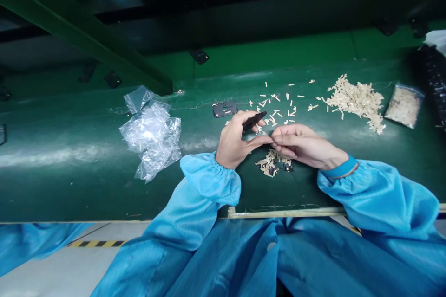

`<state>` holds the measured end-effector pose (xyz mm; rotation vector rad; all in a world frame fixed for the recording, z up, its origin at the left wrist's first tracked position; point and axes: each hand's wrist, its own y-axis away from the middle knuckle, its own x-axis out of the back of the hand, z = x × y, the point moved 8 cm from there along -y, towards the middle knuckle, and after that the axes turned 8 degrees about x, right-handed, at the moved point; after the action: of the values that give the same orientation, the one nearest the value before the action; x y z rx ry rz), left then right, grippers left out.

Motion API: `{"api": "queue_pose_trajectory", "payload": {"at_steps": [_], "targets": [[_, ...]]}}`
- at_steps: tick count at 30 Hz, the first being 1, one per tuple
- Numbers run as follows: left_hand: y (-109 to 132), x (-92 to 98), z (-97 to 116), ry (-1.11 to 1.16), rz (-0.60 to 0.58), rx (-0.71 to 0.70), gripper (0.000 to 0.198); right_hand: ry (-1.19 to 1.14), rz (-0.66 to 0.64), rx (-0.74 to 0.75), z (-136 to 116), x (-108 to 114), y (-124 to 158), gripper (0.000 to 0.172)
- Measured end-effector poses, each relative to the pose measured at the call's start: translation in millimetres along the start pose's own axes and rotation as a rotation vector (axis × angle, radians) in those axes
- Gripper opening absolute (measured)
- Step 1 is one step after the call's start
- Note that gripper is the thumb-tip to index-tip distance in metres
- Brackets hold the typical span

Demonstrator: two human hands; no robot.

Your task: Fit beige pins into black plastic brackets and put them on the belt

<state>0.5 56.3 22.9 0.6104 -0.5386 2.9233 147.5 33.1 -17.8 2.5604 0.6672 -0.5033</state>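
Observation:
My left hand (234, 138) is curled around a thin black plastic part (253, 121), which is tilted and seen nearly edge-on. The fingertips of my right hand (302, 145) are pinched together and meet my left thumb tip; whatever they hold is hidden. Just below the hands lies a small pile of cream-coloured strips (268, 165) with a few small black pieces (287, 167) at its right side. Beyond my left hand, a flat black plastic plate (225, 109) with a small square opening rests on the green surface. Loose cream strips (278, 113) are scattered beyond my fingers.
A crumpled heap of clear plastic bags (150, 134) lies to the left. To the right are a large pile of cream strips (357, 100) and a filled clear bag (404, 106). A green beam (87, 39) slants down to the green worktop (87, 176). Another blue sleeve (38, 246) shows lower left.

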Motion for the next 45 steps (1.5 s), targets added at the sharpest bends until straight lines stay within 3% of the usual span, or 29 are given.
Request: {"api": "queue_pose_trajectory", "payload": {"at_steps": [6,13,15,19,23,30,45], "targets": [[0,-1.4,0,0.023,-0.015,-0.021,0.063,-0.095,-0.009,-0.019,2,-4,1,0.02],[-1,-3.6,-5,0.047,-0.049,0.083,0.067,-0.04,-0.038,0.025,0,-4,1,0.023],[-3,-5.2,-10,0.106,-0.043,0.186,0.058,0.067,0.065,0.13,-7,4,0,0.021],[-2,-20.1,-29,0.411,-0.059,0.502,0.023,0.391,0.339,0.381,-27,16,7,0.014],[7,-37.3,-38,0.67,-0.089,0.718,0.019,0.609,0.441,0.496,-32,12,14,0.013],[3,-18.1,-33,0.391,0.025,0.649,0.01,0.846,0.496,0.511,-31,14,17,0.015],[1,-14.7,-26,0.388,0.043,0.576,0.012,0.966,0.485,0.538,-38,9,15,0.014]]}}
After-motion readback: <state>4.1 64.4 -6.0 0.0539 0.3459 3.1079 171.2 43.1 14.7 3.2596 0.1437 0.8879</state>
